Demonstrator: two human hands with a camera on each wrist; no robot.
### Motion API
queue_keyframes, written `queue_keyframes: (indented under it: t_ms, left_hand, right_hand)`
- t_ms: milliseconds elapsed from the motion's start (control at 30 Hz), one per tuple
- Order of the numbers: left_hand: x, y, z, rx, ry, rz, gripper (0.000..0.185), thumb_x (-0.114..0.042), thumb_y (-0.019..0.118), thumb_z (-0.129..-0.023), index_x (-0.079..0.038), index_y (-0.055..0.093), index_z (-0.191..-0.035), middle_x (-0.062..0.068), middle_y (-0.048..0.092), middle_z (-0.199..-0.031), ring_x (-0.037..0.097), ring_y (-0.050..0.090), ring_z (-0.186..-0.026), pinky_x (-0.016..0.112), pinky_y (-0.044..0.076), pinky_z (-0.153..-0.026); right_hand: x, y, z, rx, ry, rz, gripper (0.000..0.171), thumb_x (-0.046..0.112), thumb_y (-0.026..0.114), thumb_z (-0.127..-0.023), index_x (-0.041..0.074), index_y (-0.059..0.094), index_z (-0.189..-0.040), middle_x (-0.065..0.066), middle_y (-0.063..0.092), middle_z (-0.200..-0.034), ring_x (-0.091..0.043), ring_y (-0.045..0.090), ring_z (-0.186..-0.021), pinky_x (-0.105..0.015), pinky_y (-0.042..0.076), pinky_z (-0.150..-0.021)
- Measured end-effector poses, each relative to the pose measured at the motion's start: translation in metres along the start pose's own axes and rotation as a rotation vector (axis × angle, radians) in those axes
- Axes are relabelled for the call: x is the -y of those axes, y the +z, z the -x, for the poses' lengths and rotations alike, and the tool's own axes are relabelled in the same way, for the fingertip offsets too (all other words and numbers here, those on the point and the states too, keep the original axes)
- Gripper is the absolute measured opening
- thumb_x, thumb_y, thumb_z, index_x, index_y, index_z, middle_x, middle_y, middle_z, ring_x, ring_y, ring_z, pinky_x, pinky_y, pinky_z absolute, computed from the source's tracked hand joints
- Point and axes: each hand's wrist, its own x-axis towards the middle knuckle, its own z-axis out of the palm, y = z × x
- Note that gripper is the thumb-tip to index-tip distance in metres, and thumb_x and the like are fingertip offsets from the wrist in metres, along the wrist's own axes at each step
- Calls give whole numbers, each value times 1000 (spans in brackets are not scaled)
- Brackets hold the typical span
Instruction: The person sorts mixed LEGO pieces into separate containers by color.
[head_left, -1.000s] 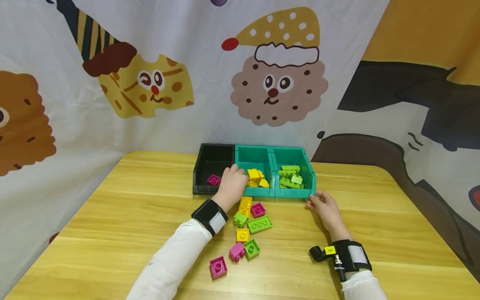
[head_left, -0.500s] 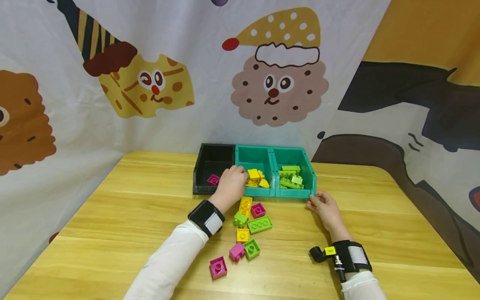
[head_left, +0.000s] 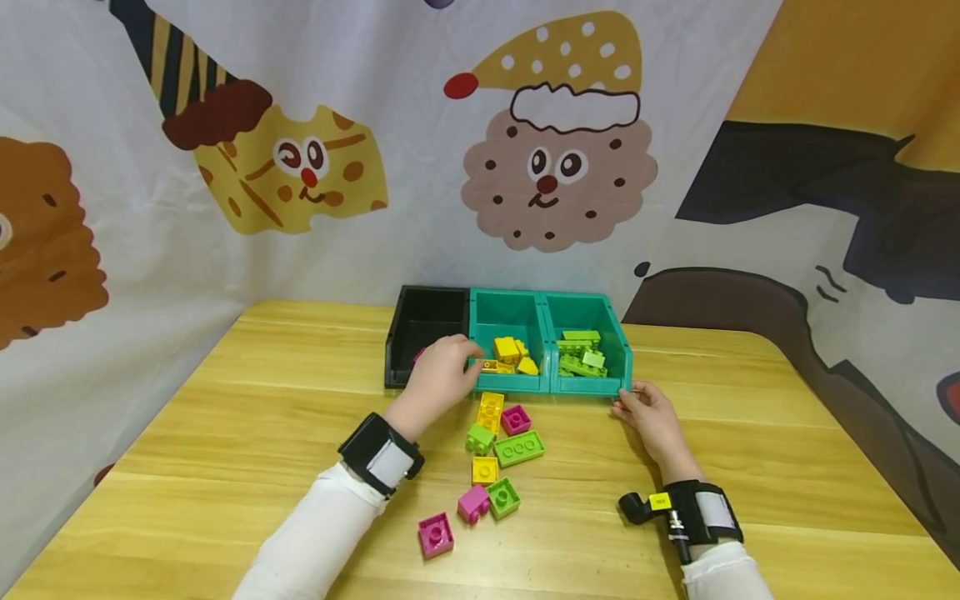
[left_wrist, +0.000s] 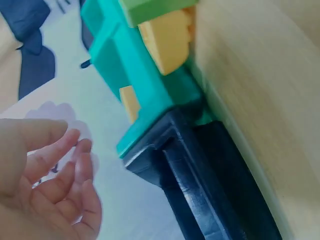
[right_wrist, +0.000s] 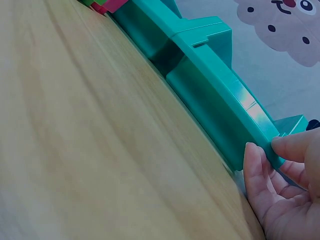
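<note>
Our left hand (head_left: 438,377) hangs loose and holds nothing, over the black plastic bin (head_left: 426,321) at the far left. Our right hand (head_left: 651,414) pinches the near right corner of the teal plastic bin (head_left: 592,385).

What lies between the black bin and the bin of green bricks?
In the head view, a teal bin holding yellow bricks sits between the black bin and the bin of green bricks.
</note>
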Motion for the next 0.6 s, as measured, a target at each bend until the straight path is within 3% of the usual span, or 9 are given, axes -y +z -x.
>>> queue_keyframes:
  t_ms: [233,600]
  left_hand:
    - [-3,-7,17,67,-56,73,16,-15,68,-87,-6,71,-100,6,67,-96,19,59,-83,33,52,-79]
    - [-9,-1,37,186,-6,95,21,-17,68,-88,-5,69,-105,5,67,-99,19,61,-93,34,52,-85]
  right_hand:
    - [1,0,0,-4,8,27,36,15,45,-100,-7,37,-127,-2,52,-97,2,57,-82,-14,51,-76]
    - [0,0,0,-5,7,20,36,14,44,-100,-7,37,-128,-2,51,-98,2,57,-82,-14,51,-77]
